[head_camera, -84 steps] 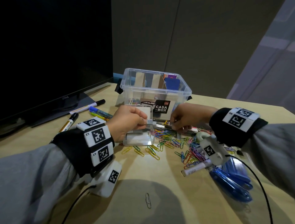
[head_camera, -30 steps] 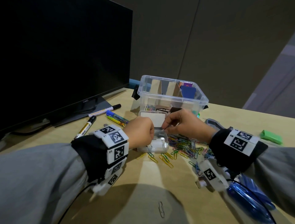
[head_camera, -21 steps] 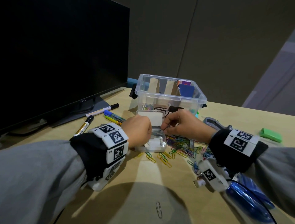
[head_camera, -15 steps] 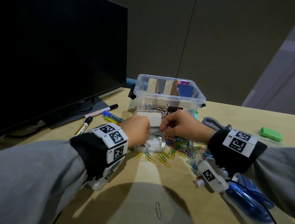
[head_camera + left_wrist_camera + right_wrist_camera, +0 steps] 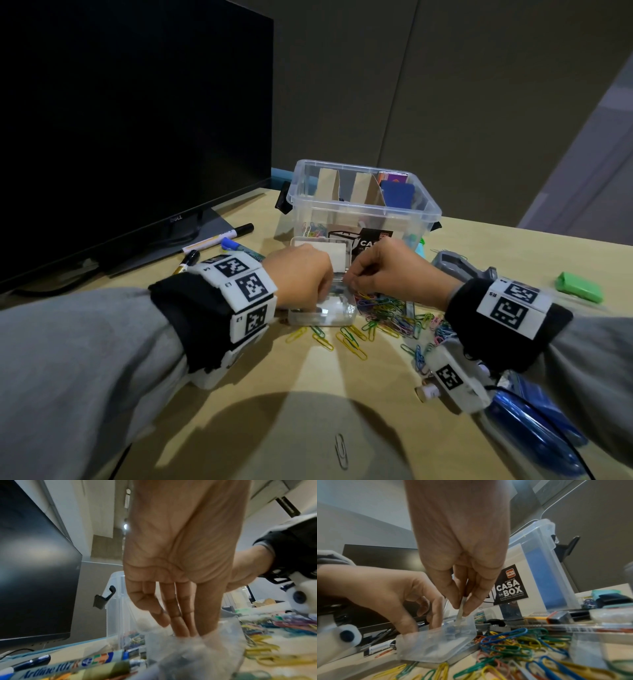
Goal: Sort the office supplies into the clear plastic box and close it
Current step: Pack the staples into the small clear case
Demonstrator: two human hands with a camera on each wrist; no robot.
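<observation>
Multicoloured paper clips point(image 5: 383, 308), green eraser point(image 5: 579, 287), black monitor point(image 5: 130, 113).

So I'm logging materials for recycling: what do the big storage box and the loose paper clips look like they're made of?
The storage box looks like clear, glossy rigid plastic: its contents show through the walls, with black latches at the ends. The paper clips look like bent wire in a smooth coloured coating, probably vinyl over metal; the core itself isn't visible.
</observation>
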